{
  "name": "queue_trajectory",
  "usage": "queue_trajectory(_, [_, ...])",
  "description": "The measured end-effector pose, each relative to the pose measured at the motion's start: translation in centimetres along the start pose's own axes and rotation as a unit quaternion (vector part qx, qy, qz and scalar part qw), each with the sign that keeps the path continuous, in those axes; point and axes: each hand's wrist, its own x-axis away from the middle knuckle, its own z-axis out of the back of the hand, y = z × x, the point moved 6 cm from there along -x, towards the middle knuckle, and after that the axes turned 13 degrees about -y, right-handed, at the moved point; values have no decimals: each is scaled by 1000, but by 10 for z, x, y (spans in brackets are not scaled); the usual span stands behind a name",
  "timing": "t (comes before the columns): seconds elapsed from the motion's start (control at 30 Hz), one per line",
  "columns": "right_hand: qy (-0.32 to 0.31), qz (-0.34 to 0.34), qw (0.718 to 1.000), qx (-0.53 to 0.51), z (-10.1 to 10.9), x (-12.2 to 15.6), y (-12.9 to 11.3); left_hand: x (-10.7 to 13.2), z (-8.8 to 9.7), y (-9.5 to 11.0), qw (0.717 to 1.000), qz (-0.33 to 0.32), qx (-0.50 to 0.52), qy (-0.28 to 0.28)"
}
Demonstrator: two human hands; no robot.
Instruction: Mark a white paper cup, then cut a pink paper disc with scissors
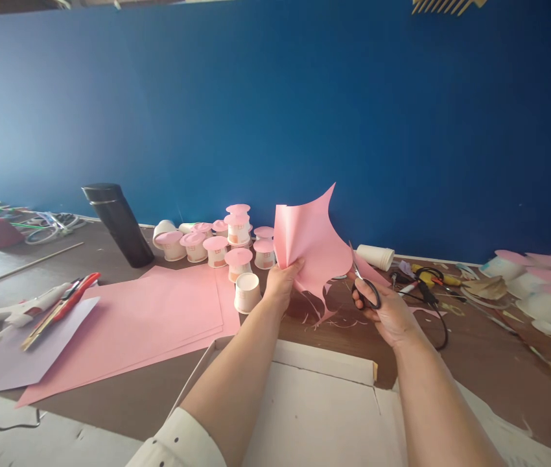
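Nearest the camera, reaching over a white cardboard box (324, 415). Starting left with flat pink paper sheets (159, 318) on the brown desk (124, 403). Clamping a raised, curved-edged pink paper piece (312, 240) in the left hand (282, 285). Gripping black-handled metal scissors (360, 280) in the right hand (389, 312), at the piece's right edge. Seems mid-cut; probably calls for turning the piece into the cut.

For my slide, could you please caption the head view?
Left hand holds a cut pink sheet, right hand holds black-handled scissors by its edge, near pink-topped cups.
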Motion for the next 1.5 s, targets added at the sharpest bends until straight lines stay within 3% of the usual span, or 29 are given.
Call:
queue_trajectory(0.53, [2,2,1000,0,1,-1,0,4,-4,5,1000,22,-4,6])
queue_trajectory(1.5, [-13,-7,1000,19,5,-1,3,0,3,2,999,-7,38,34])
